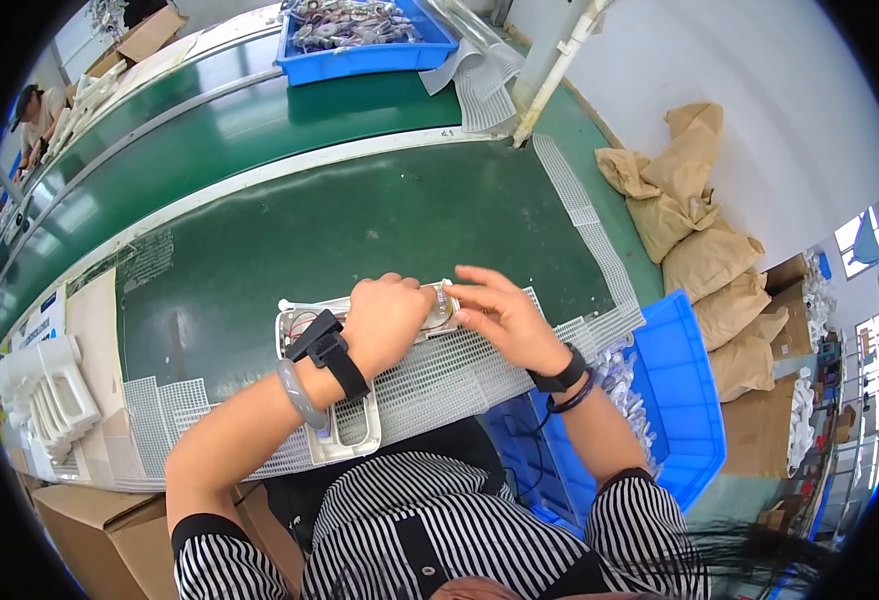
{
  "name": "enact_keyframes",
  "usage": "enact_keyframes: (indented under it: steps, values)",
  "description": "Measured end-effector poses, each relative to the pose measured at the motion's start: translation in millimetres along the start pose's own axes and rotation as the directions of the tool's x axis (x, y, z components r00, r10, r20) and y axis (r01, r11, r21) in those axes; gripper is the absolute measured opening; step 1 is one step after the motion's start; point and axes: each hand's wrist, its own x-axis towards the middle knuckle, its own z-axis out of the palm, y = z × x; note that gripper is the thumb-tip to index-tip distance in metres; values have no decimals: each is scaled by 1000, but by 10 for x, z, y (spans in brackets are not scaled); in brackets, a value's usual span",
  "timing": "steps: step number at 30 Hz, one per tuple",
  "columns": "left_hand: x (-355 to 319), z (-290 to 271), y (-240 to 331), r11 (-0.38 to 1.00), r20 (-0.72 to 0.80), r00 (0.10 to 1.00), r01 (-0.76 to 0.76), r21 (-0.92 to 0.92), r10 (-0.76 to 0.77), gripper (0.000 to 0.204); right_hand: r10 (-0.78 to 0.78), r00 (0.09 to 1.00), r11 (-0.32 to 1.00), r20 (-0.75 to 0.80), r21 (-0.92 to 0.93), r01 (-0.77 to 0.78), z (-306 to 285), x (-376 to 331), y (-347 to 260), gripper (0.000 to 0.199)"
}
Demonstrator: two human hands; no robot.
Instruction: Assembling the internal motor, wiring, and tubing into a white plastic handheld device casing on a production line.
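A long white plastic housing lies at the near edge of the green bench, with thin red and dark wires inside its left part. My left hand is closed over its middle, knuckles up, the fingertips hidden. At its right end my right hand grips with thumb and fingers, one finger stretched out above. Between the hands shows a round, clear-looking part in the housing. Beneath my left wrist, a white plastic frame with an opening rests on the bench edge.
Grey mesh matting lines the bench. A blue tray of small parts stands at the back; a blue bin with white pieces is at right. White frames are stacked left. Brown sacks lean by the wall. Another person sits far left.
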Motion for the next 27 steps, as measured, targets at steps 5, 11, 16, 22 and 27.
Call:
enact_keyframes:
  steps: [5,11,16,22,27]
  values:
    - [-36,20,-15,1000,-11,1000,-3,8,3,7,162,964,936,211,275,-218,-76,101,-21,48]
    - [-23,25,12,1000,16,1000,7,23,-7,7,152,955,959,255,197,-206,-80,100,28,50]
    - [12,58,5,1000,6,1000,12,-1,-12,7,169,955,971,245,126,-204,-83,108,19,51]
    - [-44,-84,20,998,39,998,49,36,-51,7,157,949,882,274,394,-260,21,157,49,52]
    - [34,68,140,995,101,990,91,30,-94,11,161,962,871,219,426,-242,-5,0,126,54]
